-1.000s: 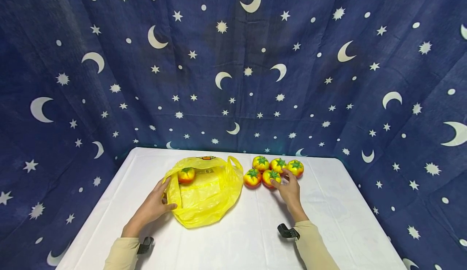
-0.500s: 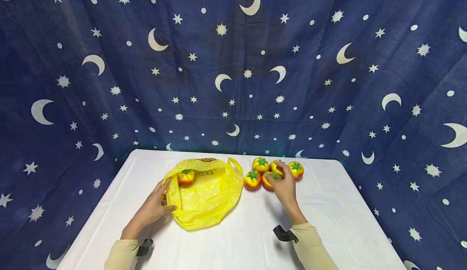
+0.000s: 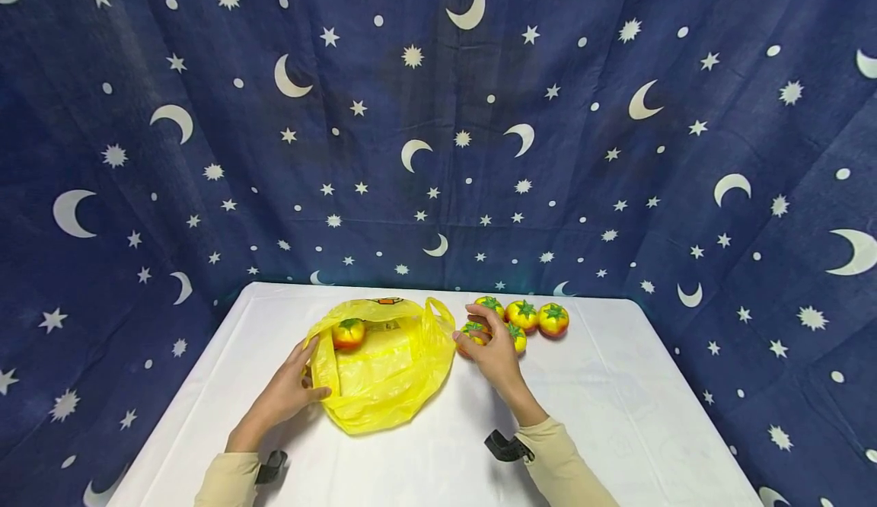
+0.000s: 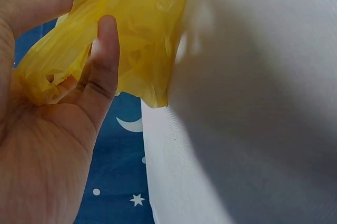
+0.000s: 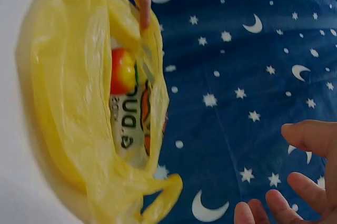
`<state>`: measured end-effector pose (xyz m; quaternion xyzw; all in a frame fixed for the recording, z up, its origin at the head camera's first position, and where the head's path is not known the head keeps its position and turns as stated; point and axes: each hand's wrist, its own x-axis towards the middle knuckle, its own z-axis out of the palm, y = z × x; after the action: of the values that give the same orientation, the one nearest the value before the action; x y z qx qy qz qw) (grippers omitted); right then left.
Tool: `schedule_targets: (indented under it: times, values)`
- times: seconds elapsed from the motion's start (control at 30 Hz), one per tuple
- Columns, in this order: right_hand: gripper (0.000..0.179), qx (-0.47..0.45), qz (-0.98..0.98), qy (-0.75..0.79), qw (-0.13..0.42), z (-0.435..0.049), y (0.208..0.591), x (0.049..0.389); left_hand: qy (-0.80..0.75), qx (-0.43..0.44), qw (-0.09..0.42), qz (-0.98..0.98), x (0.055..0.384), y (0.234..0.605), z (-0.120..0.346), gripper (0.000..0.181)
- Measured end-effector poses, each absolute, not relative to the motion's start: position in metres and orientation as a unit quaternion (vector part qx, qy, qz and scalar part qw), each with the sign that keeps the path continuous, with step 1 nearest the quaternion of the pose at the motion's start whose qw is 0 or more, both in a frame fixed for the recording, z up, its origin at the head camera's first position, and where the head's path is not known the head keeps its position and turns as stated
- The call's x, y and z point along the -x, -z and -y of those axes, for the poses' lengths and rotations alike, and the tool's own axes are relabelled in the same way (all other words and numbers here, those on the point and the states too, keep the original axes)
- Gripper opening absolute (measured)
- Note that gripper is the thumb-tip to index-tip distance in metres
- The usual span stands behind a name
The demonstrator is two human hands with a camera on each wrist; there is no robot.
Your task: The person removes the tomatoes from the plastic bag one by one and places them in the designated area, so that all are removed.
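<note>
A yellow plastic bag (image 3: 384, 409) lies mouth-open left of centre, with one red-and-yellow tomato (image 3: 349, 334) inside, also visible as a tomato (image 5: 123, 71) in the right wrist view. My left hand (image 3: 282, 394) grips the bag's left rim. In the left wrist view its curled fingers hold the crumpled plastic (image 4: 147, 29). My right hand (image 3: 499, 356) is over the group of tomatoes (image 3: 522, 315), nearest to the front-left tomato (image 3: 473, 330), which it partly hides. Its fingers are parted and hold nothing in the right wrist view.
A white cloth (image 3: 617, 416) covers the table. A dark blue curtain (image 3: 438, 111) with moons and stars hangs behind and at the sides. The bag's loop handle (image 3: 439, 315) stands up beside the tomatoes. Black wrist mounts (image 3: 508, 446) sit on both arms.
My right hand has moved left, from the front-right tomato to the front-left one, uncovering the back-middle tomato. The left hand and the bag have stayed nearly still.
</note>
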<state>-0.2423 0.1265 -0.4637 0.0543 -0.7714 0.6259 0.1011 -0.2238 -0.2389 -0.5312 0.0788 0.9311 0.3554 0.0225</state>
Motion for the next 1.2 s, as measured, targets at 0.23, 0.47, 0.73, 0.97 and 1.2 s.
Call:
schedule_targets:
  times: [0.23, 0.47, 0.73, 0.97, 1.2]
  values:
    - [0.053, -0.096, 0.759, -0.641, 0.057, -0.102, 0.467, 0.237, -0.367, -0.077, 0.025, -0.927, 0.223, 0.531, 0.239, 0.1]
    - [0.052, -0.118, 0.76, -0.639, 0.013, -0.082, 0.461, 0.229, -0.37, -0.078, 0.02, -0.926, 0.221, 0.532, 0.237, 0.1]
    - [0.051, -0.133, 0.759, -0.637, -0.018, -0.063, 0.482, 0.237, -0.366, -0.073, 0.028, -0.927, 0.219, 0.533, 0.237, 0.1]
    - [0.051, -0.143, 0.767, -0.624, -0.048, -0.045, 0.47, 0.234, -0.364, -0.077, 0.023, -0.928, 0.22, 0.533, 0.236, 0.101]
    - [0.05, -0.137, 0.78, -0.607, -0.062, -0.03, 0.491, 0.249, -0.362, -0.078, 0.015, -0.929, 0.219, 0.533, 0.235, 0.1]
